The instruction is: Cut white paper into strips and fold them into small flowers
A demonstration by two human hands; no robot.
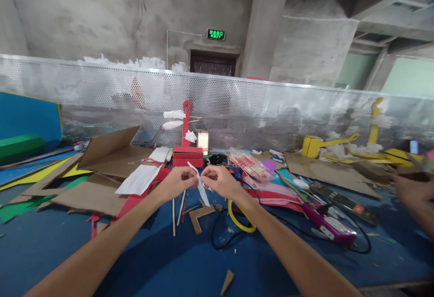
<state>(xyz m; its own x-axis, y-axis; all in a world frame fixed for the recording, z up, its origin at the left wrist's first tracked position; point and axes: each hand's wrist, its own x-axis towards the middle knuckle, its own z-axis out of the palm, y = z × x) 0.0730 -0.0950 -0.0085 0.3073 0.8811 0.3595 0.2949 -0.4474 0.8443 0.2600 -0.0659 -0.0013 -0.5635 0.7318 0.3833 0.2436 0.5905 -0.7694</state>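
Between my two hands, near the middle of the view, hangs a twisted strip of white paper [202, 191]. My left hand [183, 180] pinches it from the left side, fingers closed. From the right, my right hand [216, 180] grips the same strip with thumb and fingertips. Just behind them stands a red box [187, 156] with a red upright hook [186, 123] that bears white paper pieces [173, 114]. Thin wooden sticks [174, 218] lie below my left hand. A white sheet [139, 179] rests left of it.
Cardboard sheets [91, 195] cover the left side. A purple tool [328, 227], a black cable, a yellow ring [242, 224] and bagged sticks [252, 165] lie right. Another person's hand [415, 197] is at the far right. A perforated metal screen [237, 107] stands behind.
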